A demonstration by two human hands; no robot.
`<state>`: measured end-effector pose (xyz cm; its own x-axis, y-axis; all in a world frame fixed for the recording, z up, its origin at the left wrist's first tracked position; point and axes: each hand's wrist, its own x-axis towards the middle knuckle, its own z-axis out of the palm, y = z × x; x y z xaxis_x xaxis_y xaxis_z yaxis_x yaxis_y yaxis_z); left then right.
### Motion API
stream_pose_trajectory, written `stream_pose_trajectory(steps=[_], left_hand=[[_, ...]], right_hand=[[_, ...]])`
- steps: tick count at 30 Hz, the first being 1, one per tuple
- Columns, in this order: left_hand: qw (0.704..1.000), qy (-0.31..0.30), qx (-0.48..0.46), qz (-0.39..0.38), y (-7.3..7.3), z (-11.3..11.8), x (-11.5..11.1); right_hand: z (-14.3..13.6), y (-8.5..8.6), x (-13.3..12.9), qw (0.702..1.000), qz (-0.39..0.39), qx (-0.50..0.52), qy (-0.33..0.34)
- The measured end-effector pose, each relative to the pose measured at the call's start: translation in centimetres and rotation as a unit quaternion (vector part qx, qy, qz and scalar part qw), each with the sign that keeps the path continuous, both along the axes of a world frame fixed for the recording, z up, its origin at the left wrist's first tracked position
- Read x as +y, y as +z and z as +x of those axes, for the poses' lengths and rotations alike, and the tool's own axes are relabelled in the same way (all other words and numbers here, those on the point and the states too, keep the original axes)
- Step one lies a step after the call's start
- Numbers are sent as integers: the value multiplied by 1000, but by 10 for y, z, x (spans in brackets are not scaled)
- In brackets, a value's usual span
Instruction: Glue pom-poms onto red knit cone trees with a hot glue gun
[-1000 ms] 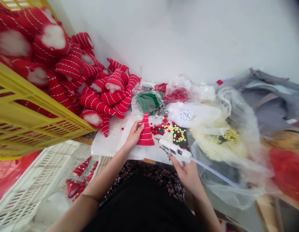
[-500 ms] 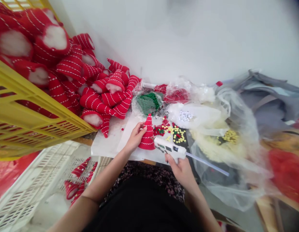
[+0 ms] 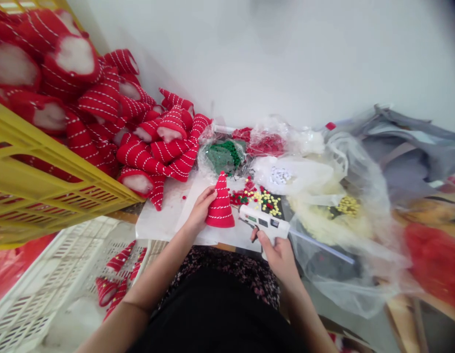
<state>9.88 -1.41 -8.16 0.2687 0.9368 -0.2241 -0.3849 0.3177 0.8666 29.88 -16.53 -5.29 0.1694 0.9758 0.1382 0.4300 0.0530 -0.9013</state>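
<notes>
My left hand (image 3: 202, 210) is closed around the side of a red cone hat (image 3: 220, 208) with white dashed stripes, held upright with its tip pointing away from me. My right hand (image 3: 279, 255) grips a white glue gun (image 3: 264, 221) by its handle. The gun's nozzle points left, close to the hat's right side; whether it touches I cannot tell. A clear glue stick (image 3: 324, 246) sticks out of the gun's rear. Behind the hat and gun lie small red, green and yellow pompoms (image 3: 269, 202) on the table.
A yellow crate (image 3: 58, 181) at left holds many red striped hats (image 3: 102, 98), which spill onto the table. Below it, a white crate (image 3: 76, 274) holds several decorated hats (image 3: 121, 256). Bags of green pompoms (image 3: 223, 156) and red pompoms (image 3: 266, 143) stand behind; a clear plastic bag (image 3: 377, 255) lies at right.
The glue gun has drawn back slightly to the right, so its nozzle now shows. The hat, still in my left hand, has turned a little and shifted slightly left in view.
</notes>
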Motion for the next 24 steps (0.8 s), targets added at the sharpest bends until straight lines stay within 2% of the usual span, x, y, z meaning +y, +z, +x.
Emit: stream_pose_trajectory(steps=[8, 13, 18, 24], left_hand=[[1000, -5, -17, -2, 3, 1, -1], [1000, 1, -23, -12, 2, 1, 0], [1000, 4, -20, -11, 1, 0, 2], [1000, -2, -21, 8, 1, 6, -1]], right_hand=[[-3, -9, 0, 999, -21, 31, -6], [1, -12, -1, 1000, -17, 7, -16], [4, -1, -2, 994, 73, -73, -43], [-10, 15, -7, 992, 89, -88, 1]])
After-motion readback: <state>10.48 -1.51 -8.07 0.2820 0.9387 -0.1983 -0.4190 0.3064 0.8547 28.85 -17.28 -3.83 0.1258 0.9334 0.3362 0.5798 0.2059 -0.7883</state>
